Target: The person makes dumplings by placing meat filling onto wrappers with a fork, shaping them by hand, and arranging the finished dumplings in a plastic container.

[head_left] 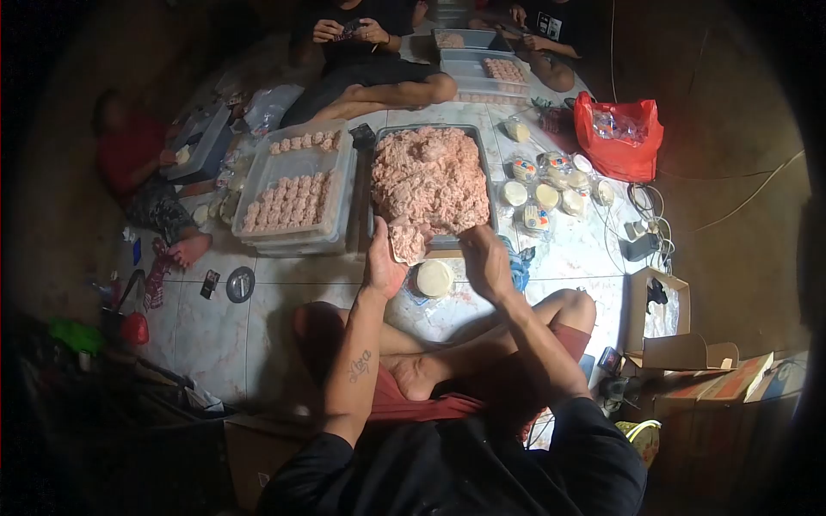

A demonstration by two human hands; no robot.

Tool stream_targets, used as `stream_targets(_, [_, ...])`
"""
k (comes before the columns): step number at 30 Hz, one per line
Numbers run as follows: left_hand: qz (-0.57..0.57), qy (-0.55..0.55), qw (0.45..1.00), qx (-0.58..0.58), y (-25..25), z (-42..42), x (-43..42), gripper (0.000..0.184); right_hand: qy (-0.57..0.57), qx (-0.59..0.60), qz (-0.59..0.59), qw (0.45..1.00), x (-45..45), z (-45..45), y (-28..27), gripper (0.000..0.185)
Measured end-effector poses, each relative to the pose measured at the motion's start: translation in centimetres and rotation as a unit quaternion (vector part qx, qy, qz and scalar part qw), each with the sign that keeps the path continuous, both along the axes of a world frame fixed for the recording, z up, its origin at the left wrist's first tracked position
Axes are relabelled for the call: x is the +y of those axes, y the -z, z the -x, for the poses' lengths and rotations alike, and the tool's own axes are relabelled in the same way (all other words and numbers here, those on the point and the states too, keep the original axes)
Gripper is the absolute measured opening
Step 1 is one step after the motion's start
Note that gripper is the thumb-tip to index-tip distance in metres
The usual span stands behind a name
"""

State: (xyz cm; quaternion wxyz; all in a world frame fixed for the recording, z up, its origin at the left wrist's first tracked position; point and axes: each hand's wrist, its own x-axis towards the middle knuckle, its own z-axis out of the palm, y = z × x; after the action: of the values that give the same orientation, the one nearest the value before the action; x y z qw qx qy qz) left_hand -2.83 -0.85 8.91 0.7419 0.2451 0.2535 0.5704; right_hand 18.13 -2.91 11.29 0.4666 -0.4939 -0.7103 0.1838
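In my left hand (pixel 385 263) lies a dumpling wrapper heaped with pink minced filling (pixel 407 243); the fingers curl round its left side. My right hand (pixel 489 265) is closed at the front right corner of a tray, and whatever it grips is hidden from me. That tray (pixel 490 163) holds a big mound of minced filling (pixel 430 176). On the floor between my hands and my crossed legs sits a stack of round pale wrappers (pixel 434 279) on clear plastic.
Left of the tray, a clear plastic box (pixel 249 185) carries rows of filled dumplings (pixel 288 204). Several wrapper packs (pixel 547 196) lie to the right, near a red bag (pixel 619 133). Other people sit opposite and at left. Cables and a cardboard box (pixel 658 318) stand at right.
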Motion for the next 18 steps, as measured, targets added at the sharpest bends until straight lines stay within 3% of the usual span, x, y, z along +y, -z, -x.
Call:
stream_targets(2, [-0.043, 0.017, 0.999, -0.005, 1.1, 0.1, 0.5, 0.059, -0.009, -0.031, 0.003, 0.999, -1.1, 0.7, 0.3, 0.005])
stream_targets(6, [-0.07, 0.016, 0.994, 0.081, 0.1, -0.7, 0.2, 0.052, 0.008, -0.034, 0.008, 0.999, -0.9, 1.2, 1.6, 0.005])
stream_targets(8, [-0.065, 0.013, 0.994, 0.082, 2.0, -0.6, 0.6, 0.055, -0.001, -0.065, 0.004, 0.998, -0.3, 0.8, 2.1, 0.006])
stream_targets(13, [-0.064, 0.071, 0.99, 0.106, 0.1, -0.8, 0.5, 0.063, 0.022, -0.051, 0.007, 0.998, 1.7, -0.2, 1.8, 0.005])
stream_targets(18, [-0.072, 0.112, 0.991, 0.004, -1.1, -1.4, 3.1, 0.076, 0.074, 0.007, -0.036, 0.997, 8.0, -1.8, 2.7, 0.009])
